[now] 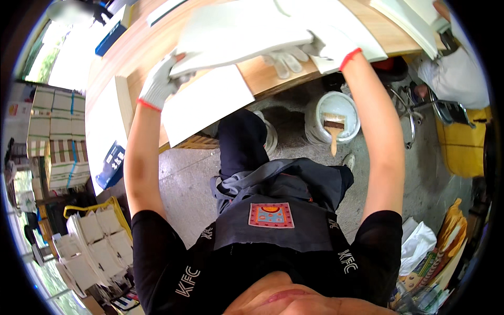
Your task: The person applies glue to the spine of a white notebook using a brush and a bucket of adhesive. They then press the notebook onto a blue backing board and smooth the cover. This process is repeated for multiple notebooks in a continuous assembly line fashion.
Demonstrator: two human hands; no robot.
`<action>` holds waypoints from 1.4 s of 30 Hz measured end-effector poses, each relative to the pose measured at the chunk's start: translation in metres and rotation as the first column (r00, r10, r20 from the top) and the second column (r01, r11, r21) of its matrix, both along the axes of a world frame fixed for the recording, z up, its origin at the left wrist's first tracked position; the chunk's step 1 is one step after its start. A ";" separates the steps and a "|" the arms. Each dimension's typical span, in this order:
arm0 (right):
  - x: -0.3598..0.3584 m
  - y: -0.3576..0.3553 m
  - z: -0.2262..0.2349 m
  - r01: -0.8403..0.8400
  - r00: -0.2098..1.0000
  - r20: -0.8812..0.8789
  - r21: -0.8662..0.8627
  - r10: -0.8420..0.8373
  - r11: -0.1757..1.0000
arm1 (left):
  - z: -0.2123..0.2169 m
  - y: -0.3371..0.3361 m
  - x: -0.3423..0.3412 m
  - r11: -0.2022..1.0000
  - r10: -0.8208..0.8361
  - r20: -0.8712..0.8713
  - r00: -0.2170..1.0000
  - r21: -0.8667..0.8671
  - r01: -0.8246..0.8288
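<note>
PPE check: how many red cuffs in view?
2: one red cuff at the left hand, a second cuff at the right hand. Another glove shows between them, its cuff end hidden, so there may be one more.

This was a workshop, shown by its pale wooden worktable [136, 52], round white bucket [313, 123], wooden-handled brush [334, 131] and strapped white stacks [62, 128].

Above the table [135, 55], a paper stack [236, 39] spans from the left hand [159, 83] to the right hand [324, 46]. One sheet [210, 100] lies along the near edge left of the middle, another sheet [370, 43] farther right. A box [111, 165] sits toward the near left corner. On the floor [184, 176] before the near edge stands a bucket [315, 118], a flat brush [334, 127] inside, handle over its rim.
</note>
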State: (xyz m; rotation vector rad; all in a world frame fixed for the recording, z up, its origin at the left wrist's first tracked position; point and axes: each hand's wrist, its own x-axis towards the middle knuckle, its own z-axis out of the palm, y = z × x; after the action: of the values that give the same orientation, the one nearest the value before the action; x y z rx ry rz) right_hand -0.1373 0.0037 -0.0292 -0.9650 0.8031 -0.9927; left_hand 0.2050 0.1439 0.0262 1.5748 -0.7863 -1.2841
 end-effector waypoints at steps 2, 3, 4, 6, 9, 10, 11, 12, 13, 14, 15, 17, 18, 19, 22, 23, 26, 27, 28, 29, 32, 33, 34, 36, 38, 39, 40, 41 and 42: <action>0.050 0.002 -0.009 -0.271 0.907 -0.326 0.027 0.265 0.962 | -0.019 0.039 0.050 0.993 0.115 -0.121 0.986 0.011 -0.114; 0.076 0.009 -0.011 -0.355 0.854 -0.382 0.068 0.353 0.932 | -0.029 0.055 0.060 0.973 0.228 -0.035 0.973 0.034 -0.227; 0.096 0.002 -0.035 -0.250 0.812 -0.558 -0.066 0.172 0.966 | -0.040 0.064 0.071 0.979 0.204 -0.040 0.978 0.002 -0.204; 0.134 0.053 0.003 -0.338 0.725 -0.670 -0.144 0.160 0.930 | -0.069 0.095 0.106 0.974 0.223 -0.010 0.975 -0.025 -0.224; 0.138 0.008 -0.058 -0.553 0.568 -0.795 -0.177 0.213 0.814 | -0.092 0.090 0.107 0.988 0.151 0.067 0.986 -0.041 -0.149; 0.143 0.013 -0.057 -0.561 0.520 -0.841 -0.206 0.147 0.802 | -0.098 0.093 0.113 0.989 0.144 0.106 0.984 -0.049 -0.140; 0.146 0.020 -0.051 -0.559 0.483 -0.871 -0.229 0.088 0.797 | -0.102 0.096 0.119 0.991 0.131 0.145 0.981 -0.058 -0.123; 0.148 0.027 -0.045 -0.558 0.444 -0.896 -0.253 0.027 0.790 | -0.105 0.100 0.124 0.996 0.089 0.387 0.918 -0.011 -0.092; 0.147 0.033 -0.038 -0.553 0.402 -0.915 -0.280 -0.044 0.785 | -0.107 0.100 0.127 0.997 0.027 0.599 0.800 0.040 -0.063; 0.146 0.038 -0.037 -0.556 0.341 -0.927 -0.332 -0.155 0.762 | -0.104 0.099 0.127 0.994 -0.047 0.776 0.630 0.098 -0.046; 0.144 0.046 -0.035 -0.521 0.373 -0.904 -0.391 -0.209 0.759 | -0.102 0.103 0.123 0.994 -0.019 0.859 0.511 0.071 -0.082; 0.132 0.064 -0.034 -0.442 0.424 -0.848 -0.500 -0.318 0.745 | -0.090 0.120 0.092 0.991 0.026 0.969 0.248 0.007 -0.131; 0.128 0.069 -0.039 -0.446 0.433 -0.822 -0.551 -0.369 0.705 | -0.089 0.130 0.085 0.989 0.002 0.976 0.219 0.030 -0.144; 0.124 0.075 -0.048 -0.448 0.446 -0.793 -0.600 -0.415 0.663 | -0.104 0.145 0.089 0.997 0.073 0.975 0.209 -0.066 -0.037; 0.112 0.096 -0.061 -0.516 0.434 -0.711 -0.700 -0.553 0.495 | -0.123 0.166 0.074 0.992 0.086 0.982 0.170 -0.100 0.078; 0.109 0.099 -0.065 -0.571 0.376 -0.663 -0.716 -0.647 0.402 | -0.122 0.165 0.069 0.993 0.073 0.982 0.173 -0.088 0.076; 0.107 0.103 -0.078 -0.575 0.445 -0.677 -0.718 -0.587 0.393 | -0.119 0.162 0.065 0.997 0.045 0.982 0.183 -0.056 0.054; 0.110 0.105 -0.076 -0.571 0.467 -0.678 -0.721 -0.568 0.391 | -0.116 0.163 0.066 0.999 0.021 0.983 0.183 -0.029 0.042; 0.110 0.104 -0.077 -0.572 0.472 -0.680 -0.720 -0.561 0.392 | -0.115 0.163 0.065 0.999 0.027 0.981 0.190 -0.035 0.038; 0.110 0.103 -0.078 -0.572 0.476 -0.683 -0.719 -0.555 0.395 | -0.115 0.163 0.064 0.998 0.033 0.980 0.196 -0.041 0.038; 0.110 0.103 -0.076 -0.595 0.450 -0.699 -0.699 -0.556 0.397 | -0.115 0.163 0.065 0.997 0.056 0.980 0.190 -0.066 0.047; 0.111 0.104 -0.075 -0.606 0.434 -0.706 -0.689 -0.560 0.398 | -0.115 0.164 0.066 0.996 0.064 0.981 0.184 -0.075 0.053; 0.110 0.104 -0.074 -0.614 0.418 -0.712 -0.679 -0.564 0.402 | -0.114 0.163 0.066 0.999 0.030 0.982 0.187 -0.037 0.036; 0.110 0.105 -0.073 -0.628 0.385 -0.725 -0.659 -0.571 0.414 | -0.117 0.162 0.066 0.997 0.047 0.983 0.176 -0.058 0.055; 0.109 0.104 -0.075 -0.622 0.392 -0.724 -0.663 -0.568 0.416 | -0.117 0.161 0.065 0.998 0.037 0.979 0.201 -0.046 0.040; 0.108 0.104 -0.075 -0.620 0.396 -0.723 -0.665 -0.566 0.416 | -0.116 0.160 0.064 0.998 0.037 0.979 0.199 -0.045 0.037; 0.108 0.104 -0.076 -0.620 0.393 -0.732 -0.658 -0.557 0.427 | -0.114 0.160 0.063 0.998 0.035 0.980 0.196 -0.042 0.035; 0.107 0.103 -0.076 -0.618 0.401 -0.727 -0.664 -0.557 0.421 | -0.114 0.160 0.062 0.999 0.033 0.981 0.194 -0.040 0.032; 0.106 0.103 -0.075 -0.617 0.408 -0.723 -0.669 -0.558 0.415 | -0.115 0.159 0.061 0.999 0.025 0.979 0.205 -0.029 0.019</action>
State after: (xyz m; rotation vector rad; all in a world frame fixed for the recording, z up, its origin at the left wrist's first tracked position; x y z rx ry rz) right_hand -0.0310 0.1066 -0.1046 -2.7906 1.1092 -0.7074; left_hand 0.2660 0.3033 -0.0891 2.3278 -1.5571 0.0148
